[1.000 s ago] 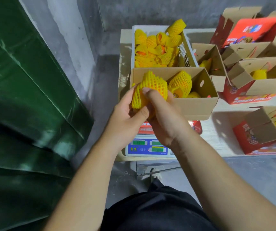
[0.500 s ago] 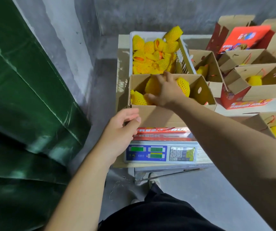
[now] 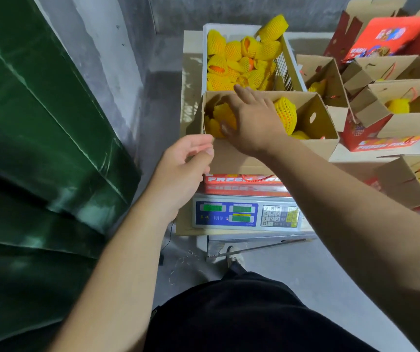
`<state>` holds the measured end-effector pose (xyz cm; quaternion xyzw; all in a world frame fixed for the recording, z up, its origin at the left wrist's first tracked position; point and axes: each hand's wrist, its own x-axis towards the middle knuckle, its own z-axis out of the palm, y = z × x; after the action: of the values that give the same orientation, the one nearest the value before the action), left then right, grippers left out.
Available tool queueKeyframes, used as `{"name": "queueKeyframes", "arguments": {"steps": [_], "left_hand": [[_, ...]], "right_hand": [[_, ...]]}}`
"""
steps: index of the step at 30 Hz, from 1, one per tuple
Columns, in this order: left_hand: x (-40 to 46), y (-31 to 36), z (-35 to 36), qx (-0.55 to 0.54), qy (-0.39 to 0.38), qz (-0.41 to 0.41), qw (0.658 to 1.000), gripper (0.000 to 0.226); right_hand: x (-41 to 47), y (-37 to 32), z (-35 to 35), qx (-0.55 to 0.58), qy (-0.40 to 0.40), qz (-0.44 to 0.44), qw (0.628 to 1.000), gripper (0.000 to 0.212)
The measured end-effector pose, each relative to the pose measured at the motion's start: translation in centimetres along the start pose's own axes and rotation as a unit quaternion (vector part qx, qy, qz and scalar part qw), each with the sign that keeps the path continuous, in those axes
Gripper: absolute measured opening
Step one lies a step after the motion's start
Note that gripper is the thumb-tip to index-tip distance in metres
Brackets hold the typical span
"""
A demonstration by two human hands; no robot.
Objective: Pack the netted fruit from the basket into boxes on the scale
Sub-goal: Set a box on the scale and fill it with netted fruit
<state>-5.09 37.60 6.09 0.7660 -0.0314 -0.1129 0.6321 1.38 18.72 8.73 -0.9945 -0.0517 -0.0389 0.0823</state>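
An open cardboard box (image 3: 242,161) stands on the digital scale (image 3: 244,215). Inside it lie fruits in yellow foam netting: one at the left (image 3: 220,120) and one at the right (image 3: 285,114). My right hand (image 3: 252,123) hovers over the box with fingers spread and holds nothing; its thumb touches the left fruit. My left hand (image 3: 183,168) floats at the box's near left corner with loosely curled, empty fingers. Behind the box, a white basket (image 3: 289,64) holds several more netted fruits (image 3: 239,62).
Several open cardboard boxes (image 3: 394,118) with red printed sides fill the table to the right, some holding a netted fruit (image 3: 398,106). A green tarp (image 3: 39,148) covers the left side. Grey concrete wall behind. My shoe (image 3: 233,259) shows under the scale.
My right hand carried the netted fruit from in front of the box into its left side and let go. My left hand released the fruit and dropped back to the box's near corner.
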Motion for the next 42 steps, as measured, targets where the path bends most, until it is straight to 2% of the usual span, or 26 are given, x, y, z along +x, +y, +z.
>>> {"name": "queueKeyframes", "arguments": {"steps": [6, 9, 11, 14, 20, 25, 29, 35, 42], "left_hand": [[-0.7, 0.2, -0.2, -0.04, 0.025, 0.003, 0.999, 0.024], [-1.4, 0.5, -0.3, -0.041, 0.01, 0.004, 0.999, 0.021], [-1.9, 0.5, -0.3, -0.03, 0.002, 0.009, 1.0, 0.02], [-2.5, 0.3, 0.1, -0.018, -0.004, 0.011, 1.0, 0.02], [-2.9, 0.3, 0.4, -0.017, -0.004, 0.025, 1.0, 0.027], [-2.2, 0.6, 0.5, -0.016, -0.006, 0.024, 1.0, 0.037], [-0.8, 1.8, 1.2, -0.004, -0.007, 0.048, 0.999, 0.028], [3.6, 4.3, 1.9, 0.019, -0.01, 0.081, 0.996, 0.024], [13.6, 7.4, 3.1, 0.06, -0.009, 0.096, 0.994, 0.025]], "right_hand": [[-5.2, -3.2, -2.2, 0.079, -0.126, -0.015, 0.989, 0.058], [-7.6, -3.2, -2.1, 0.111, -0.133, -0.017, 0.985, 0.05], [-8.7, -3.0, -1.7, 0.112, -0.141, -0.007, 0.984, 0.055], [-9.9, -2.9, -1.1, 0.13, -0.116, 0.009, 0.985, 0.063], [-10.2, -2.4, -0.6, 0.165, -0.088, 0.01, 0.982, 0.062], [-9.2, -1.8, -0.9, 0.197, -0.038, 0.017, 0.98, 0.054], [-8.1, -1.1, -1.3, 0.248, 0.015, 0.015, 0.968, 0.04], [-5.3, 1.5, -2.3, 0.287, 0.078, 0.038, 0.954, 0.038], [1.2, 8.6, -3.0, 0.303, 0.067, 0.054, 0.949, 0.039]]}}
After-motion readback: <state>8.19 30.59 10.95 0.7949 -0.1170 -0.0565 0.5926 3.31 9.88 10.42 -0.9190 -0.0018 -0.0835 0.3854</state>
